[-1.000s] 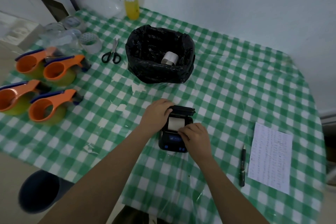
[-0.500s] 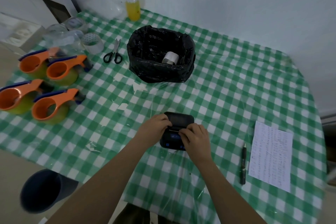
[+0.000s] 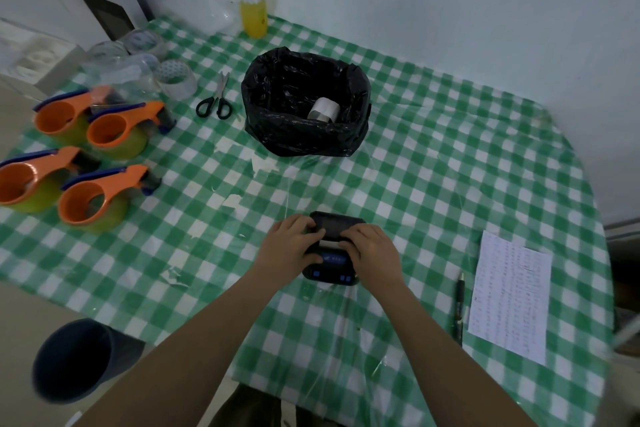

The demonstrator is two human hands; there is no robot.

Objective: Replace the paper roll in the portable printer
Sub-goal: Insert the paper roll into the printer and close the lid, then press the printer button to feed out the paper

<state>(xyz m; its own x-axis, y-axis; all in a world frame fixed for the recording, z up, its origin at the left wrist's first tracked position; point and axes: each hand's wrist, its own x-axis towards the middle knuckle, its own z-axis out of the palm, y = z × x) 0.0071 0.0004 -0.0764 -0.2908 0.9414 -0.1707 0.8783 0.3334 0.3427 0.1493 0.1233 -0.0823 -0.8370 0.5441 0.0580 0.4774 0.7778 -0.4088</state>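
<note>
The small black portable printer (image 3: pixel 332 229) lies on the checked tablecloth near the front middle, its lid down. A thin strip of white paper (image 3: pixel 329 244) shows at the slot below the lid. My left hand (image 3: pixel 289 246) grips the printer's left side, fingers on the lid and thumb at the front. My right hand (image 3: pixel 372 251) covers its right side, fingers pressing on the lid. A white paper roll (image 3: pixel 323 109) lies inside the bin lined with a black bag (image 3: pixel 304 135) farther back.
Several orange tape dispensers (image 3: pixel 97 198) stand at the left, with clear tape rolls (image 3: pixel 175 80) and black scissors (image 3: pixel 214 102) behind them. A yellow drink cup (image 3: pixel 254 15) stands at the back. A pen (image 3: pixel 460 305) and a printed sheet (image 3: pixel 509 298) lie at the right. A dark bucket (image 3: pixel 74 360) stands on the floor.
The printer lid was open with the white roll showing; it has swung down and is now closed. Both hands have shifted onto the lid.
</note>
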